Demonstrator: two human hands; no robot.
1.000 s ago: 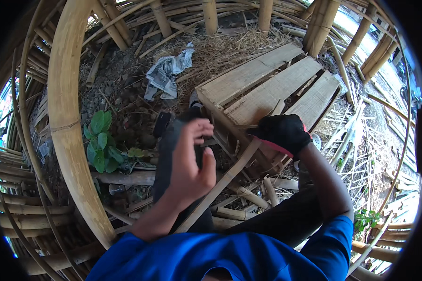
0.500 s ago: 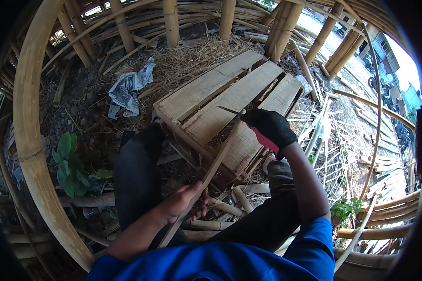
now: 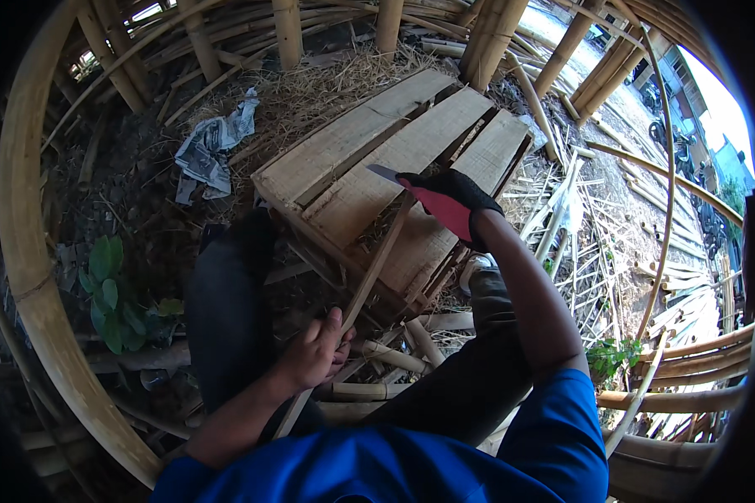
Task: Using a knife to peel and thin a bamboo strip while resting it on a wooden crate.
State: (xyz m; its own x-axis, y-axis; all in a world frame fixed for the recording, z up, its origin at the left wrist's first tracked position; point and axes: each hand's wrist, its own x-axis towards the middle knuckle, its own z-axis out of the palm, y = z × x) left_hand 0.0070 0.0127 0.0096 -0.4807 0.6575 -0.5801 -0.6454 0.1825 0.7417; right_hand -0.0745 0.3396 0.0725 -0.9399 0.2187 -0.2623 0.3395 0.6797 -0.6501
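While the bare left hand (image 3: 315, 352) clenches the long thin bamboo strip (image 3: 376, 268) at six o'clock to steady it, the black-and-red gloved right hand (image 3: 449, 201) grasps a short grey blade (image 3: 384, 173) against its twelve o'clock end over the pale wooden pallet (image 3: 344, 151).

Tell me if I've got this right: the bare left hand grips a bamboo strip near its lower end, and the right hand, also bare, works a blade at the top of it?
Not quite. The right hand wears a black and red glove, as the head view shows. The rest holds: the bare left hand grips the bamboo strip low down, and the blade is at its top.

Daylight glares upper right; shaded centre, edges bend darkly.
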